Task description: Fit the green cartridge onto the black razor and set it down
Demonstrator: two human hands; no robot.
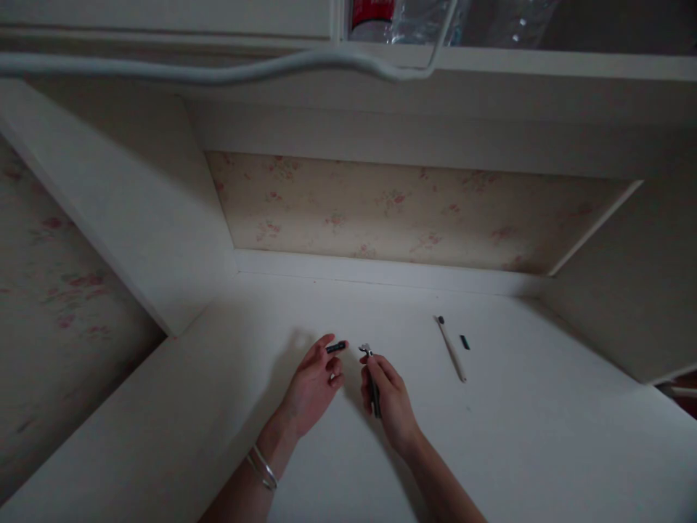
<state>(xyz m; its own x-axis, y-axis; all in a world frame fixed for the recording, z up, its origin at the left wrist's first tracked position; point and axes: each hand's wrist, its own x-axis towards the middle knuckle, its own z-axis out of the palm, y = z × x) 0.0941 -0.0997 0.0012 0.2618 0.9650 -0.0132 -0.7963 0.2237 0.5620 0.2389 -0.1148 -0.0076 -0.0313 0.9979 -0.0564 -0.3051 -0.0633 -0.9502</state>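
My left hand (314, 381) is raised over the white tabletop with a small dark razor cartridge (336, 347) held at its fingertips. Facing it, my right hand (388, 396) is closed around a razor handle (375, 396) with a dark grip and a shiny metal head end pointing up and left. A narrow gap separates the cartridge from the handle's bare end. To the right lies a light-coloured toothbrush (452, 352) with a dark head, and beside it a second small dark cartridge (465, 342).
The white tabletop (305, 298) runs back to a floral-papered wall (359, 211). White side panels (136, 189) stand left and right. Overhead, a shelf (490, 87) holds plastic bottles (373, 18), and a white tube (218, 73) crosses in front of it.
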